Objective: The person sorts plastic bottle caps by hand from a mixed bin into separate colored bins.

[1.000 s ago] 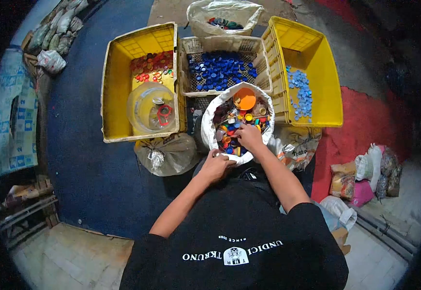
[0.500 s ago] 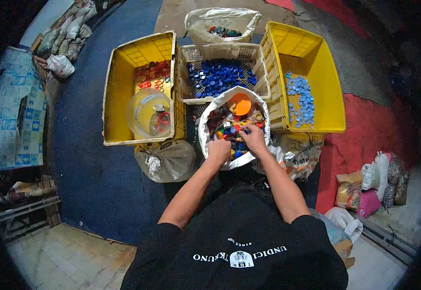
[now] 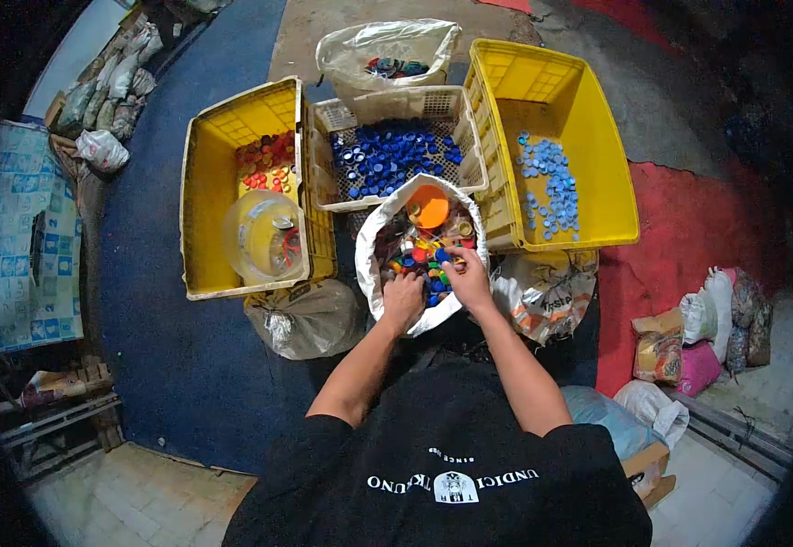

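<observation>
A white sack, its rim rolled open, holds mixed bottle caps in several colours and a larger orange lid. Inside its right side, my right hand is closed, with thumb and fingers pinched round a blue bottle cap. My left hand reaches in at the left, its fingers curled down among the caps. Its fingertips are partly hidden, and what they hold I cannot make out.
Behind the sack stands a white crate of dark blue caps. A yellow bin at left holds red caps and a clear tub; the yellow bin at right holds light blue caps. Another sack stands farther back.
The view has shifted, so the bins and sack appear farther left. My left hand's fingers have spread slightly over the caps. My right hand stays over the sack, a blue cap now showing at its fingertips.
</observation>
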A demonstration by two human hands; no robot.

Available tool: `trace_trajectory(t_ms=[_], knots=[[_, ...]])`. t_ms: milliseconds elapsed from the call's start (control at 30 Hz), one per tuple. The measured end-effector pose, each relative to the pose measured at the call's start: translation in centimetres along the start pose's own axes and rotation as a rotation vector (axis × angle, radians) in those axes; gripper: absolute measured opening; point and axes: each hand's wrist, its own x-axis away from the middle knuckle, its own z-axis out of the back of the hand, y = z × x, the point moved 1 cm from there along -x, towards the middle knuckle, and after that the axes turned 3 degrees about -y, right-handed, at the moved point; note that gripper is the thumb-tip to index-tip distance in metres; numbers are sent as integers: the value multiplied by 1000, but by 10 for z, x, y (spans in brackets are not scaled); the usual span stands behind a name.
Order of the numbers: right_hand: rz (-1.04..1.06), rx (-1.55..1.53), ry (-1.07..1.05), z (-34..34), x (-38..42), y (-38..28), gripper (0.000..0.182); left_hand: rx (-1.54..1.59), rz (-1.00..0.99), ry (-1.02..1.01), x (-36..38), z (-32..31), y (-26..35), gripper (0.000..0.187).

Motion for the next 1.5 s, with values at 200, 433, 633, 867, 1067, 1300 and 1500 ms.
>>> trace_trajectory(t_ms=[200, 433, 633, 867, 1067, 1300, 1500], knots=[[-10, 9, -113, 2, 11, -22, 25, 18, -83, -14, 1, 4, -8, 19], [-14, 313, -230, -3, 7, -6, 22, 250, 54, -7, 13, 58, -3, 19], [239, 719, -470, -36, -2, 7, 15, 279, 11, 157, 38, 100, -5, 19], [279, 1216, -604, -81, -3, 27, 14, 441, 75, 193, 63, 111, -13, 28], [297, 998, -470, -64, 1, 12, 12, 517, 108, 268, 75, 102, -22, 32], [-208, -118, -276, -26, -1, -15, 21, 295, 185, 264, 66, 117, -6, 26], [-620, -992, -206, -26, 18, -33, 16, 170, 31, 295, 39, 115, 11, 27]])
